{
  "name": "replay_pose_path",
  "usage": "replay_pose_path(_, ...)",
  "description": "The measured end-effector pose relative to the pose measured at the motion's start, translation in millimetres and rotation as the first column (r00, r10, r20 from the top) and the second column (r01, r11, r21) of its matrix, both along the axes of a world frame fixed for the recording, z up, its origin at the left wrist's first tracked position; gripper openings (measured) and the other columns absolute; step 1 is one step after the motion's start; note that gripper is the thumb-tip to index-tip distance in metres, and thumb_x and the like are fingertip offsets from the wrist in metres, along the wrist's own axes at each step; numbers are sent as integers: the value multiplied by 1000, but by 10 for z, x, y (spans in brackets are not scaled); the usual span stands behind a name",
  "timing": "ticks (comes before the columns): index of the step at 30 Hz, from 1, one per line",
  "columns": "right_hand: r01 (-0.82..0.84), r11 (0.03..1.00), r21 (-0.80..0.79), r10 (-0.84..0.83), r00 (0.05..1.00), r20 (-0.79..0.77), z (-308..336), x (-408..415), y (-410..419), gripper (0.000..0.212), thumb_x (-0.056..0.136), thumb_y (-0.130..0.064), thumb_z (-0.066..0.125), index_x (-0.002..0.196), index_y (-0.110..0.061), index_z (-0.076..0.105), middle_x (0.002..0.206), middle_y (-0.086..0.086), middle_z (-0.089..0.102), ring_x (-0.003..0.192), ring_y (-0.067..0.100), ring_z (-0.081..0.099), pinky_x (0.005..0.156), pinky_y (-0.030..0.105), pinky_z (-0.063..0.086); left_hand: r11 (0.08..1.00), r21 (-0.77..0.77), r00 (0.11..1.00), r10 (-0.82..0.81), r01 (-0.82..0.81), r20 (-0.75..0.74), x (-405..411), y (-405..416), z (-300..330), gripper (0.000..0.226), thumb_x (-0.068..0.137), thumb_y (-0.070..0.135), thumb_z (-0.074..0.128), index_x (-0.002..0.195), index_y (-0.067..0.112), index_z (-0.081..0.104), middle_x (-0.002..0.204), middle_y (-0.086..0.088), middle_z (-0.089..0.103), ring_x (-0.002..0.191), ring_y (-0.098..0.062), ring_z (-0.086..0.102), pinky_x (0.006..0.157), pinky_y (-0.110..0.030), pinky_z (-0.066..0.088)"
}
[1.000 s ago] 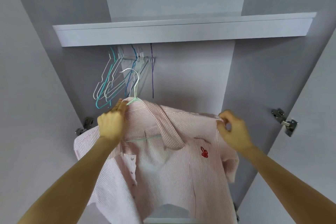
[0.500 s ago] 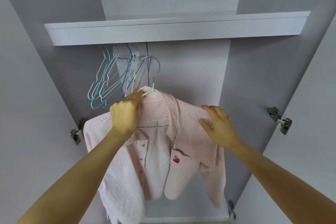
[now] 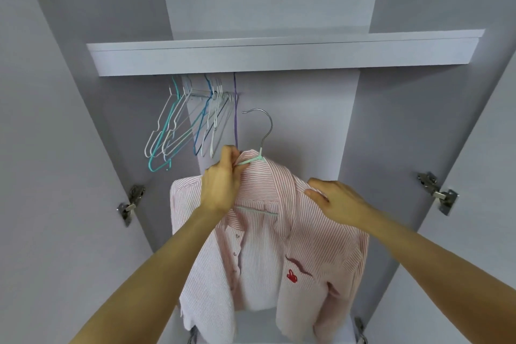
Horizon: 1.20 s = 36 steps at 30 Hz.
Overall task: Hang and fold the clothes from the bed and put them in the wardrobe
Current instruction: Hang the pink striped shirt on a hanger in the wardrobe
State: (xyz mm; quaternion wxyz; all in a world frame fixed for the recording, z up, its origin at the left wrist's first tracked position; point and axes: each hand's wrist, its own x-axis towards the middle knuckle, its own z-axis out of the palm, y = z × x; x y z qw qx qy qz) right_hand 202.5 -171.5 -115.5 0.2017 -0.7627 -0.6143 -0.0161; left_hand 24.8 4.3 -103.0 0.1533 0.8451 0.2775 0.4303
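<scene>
Left hand (image 3: 220, 187) is pinching the mint hanger (image 3: 252, 160) at its neck, fingers curled tight round the wire and the collar edge of the shirt (image 3: 301, 248). Grip is closed on the hanger, taking the weight.

Right of that grip, right hand (image 3: 339, 202) is lying on the shirt's shoulder, fingers mostly straight, tips pressing into the fabric. Can't tell whether it is pinching any cloth underneath.

Directly above the grip, the metal hook (image 3: 264, 127) of the hanger is hanging free in the air, not touching anything, opening facing left.

Below the grip, the pink-and-white striped shirt is draping off the hanger with its front open, button placket under the left forearm, a red emblem (image 3: 291, 276) on the chest panel below the right hand. The hanger's lower bar is showing inside the collar.

Up and left of the grip, a cluster of empty hangers (image 3: 184, 126), white, teal and blue, is hanging close together from under the shelf (image 3: 279, 54); a purple one (image 3: 235, 114) is nearest, just left of the free hook.

Further out, wardrobe (image 3: 307, 120) walls are framing everything, with door hinges (image 3: 129, 204) showing at both sides level with the hands.
</scene>
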Motion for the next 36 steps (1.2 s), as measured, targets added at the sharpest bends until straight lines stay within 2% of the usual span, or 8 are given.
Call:
replay_pose_path(3, 121, 993, 13, -120, 991, -51, -63, 4, -90, 27, 99, -30, 39, 77, -15, 40, 57, -8, 37, 52, 13, 38, 52, 25, 34, 966, -228, 988, -137, 119, -67, 220, -10, -34, 35, 95, 15, 51, 126, 11, 35, 122, -8, 62, 103, -35, 60, 85, -37, 47)
replay_pose_path(6, 300, 954, -20, -301, 948, -101, -103, 97, -220, 31, 99, -30, 38, 71, -20, 35, 60, -4, 41, 61, 23, 43, 60, 32, 39, 948, -290, 940, -214, 134, -266, 462, -42, -51, 55, 94, 13, 51, 141, 18, 23, 138, -8, 48, 129, -30, 42, 112, -50, 23)
replay_pose_path(11, 570, 822, -16, -557, 797, -231, -62, 349, -385, 29, 99, -23, 41, 74, -8, 43, 76, 15, 58, 77, 35, 58, 66, 36, 44, 994, -36, 920, -109, 103, -376, 694, -89, 128, 62, 94, 17, 51, 146, 19, 19, 154, -8, 17, 143, -27, 9, 116, -49, 12)
replay_pose_path(15, 706, 707, 47, -681, 697, -224, 108, 572, -386, 23, 98, -23, 42, 85, -6, 52, 88, 19, 62, 87, 36, 59, 64, 31, 37, 967, 231, 951, -32, 107, -307, 989, -141, 515, 60, 93, 18, 49, 146, 16, 21, 155, -10, 11, 143, -29, 5, 112, -46, 14)
replay_pose_path(21, 779, 620, 95, -729, 617, -298, 322, 909, -304, 18, 88, -9, 41, 97, -1, 55, 98, 22, 63, 90, 41, 58, 76, 40, 48, 804, 590, 982, 43, 77, -186, 1467, -265, 989, 68, 86, 15, 52, 147, 15, 23, 156, -14, 11, 142, -32, 10, 107, -49, 15)
replay_pose_path(28, 804, 570, 171, -752, 594, -286, 311, 1637, 27, 21, 83, -3, 41, 94, -2, 58, 101, 20, 63, 94, 40, 58, 73, 35, 44, 682, 731, 979, 158, -17, -125, 2176, -216, 1022, 68, 91, 27, 45, 150, 22, 11, 157, -12, 0, 143, -37, -3, 110, -59, -6)
replay_pose_path(32, 815, 537, 218, -742, 579, -336, 342, 2137, 278, 24, 82, -1, 40, 92, -1, 62, 104, 22, 63, 97, 40, 58, 74, 33, 43, 563, 810, 981, 182, -162, 69, 2433, -101, 933, 68, 82, 31, 59, 144, 21, 34, 151, -16, 26, 138, -44, 22, 106, -64, 7)
replay_pose_path(36, 812, 530, 244, -710, 582, -396, 380, 2606, 551, 28, 83, -1, 40, 98, 1, 63, 110, 22, 62, 101, 40, 58, 81, 36, 46, 420, 855, 952, 156, -305, 263, 2625, 98, 877, 73, 74, 28, 67, 142, 22, 39, 147, -16, 37, 133, -44, 33, 104, -65, 13)
